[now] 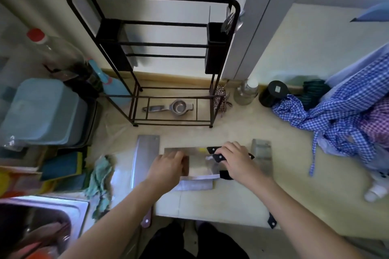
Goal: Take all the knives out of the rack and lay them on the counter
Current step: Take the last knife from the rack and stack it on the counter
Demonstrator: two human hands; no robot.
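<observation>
The black wire rack (160, 44) stands at the back of the counter (242, 202); I see no knife in its slots. Several cleavers lie on the counter in front of it. One long cleaver (145, 157) lies at the left, its reddish handle hanging past the counter's front edge. Two wide cleavers (197, 166) lie crosswise in the middle, overlapping. Another cleaver (262, 155) lies at the right. My left hand (168, 166) presses on the middle blades. My right hand (235, 160) grips a black-handled knife at its handle (219, 157), over the middle blades.
A metal squeezer (170, 108) lies on the rack's bottom shelf. Blue tubs (42, 111) and bottles stand at the left, a sink (42, 223) at the lower left, a green rag (101, 176) beside it. Checked cloths (336, 115), a jar and a dark canister (273, 92) crowd the right.
</observation>
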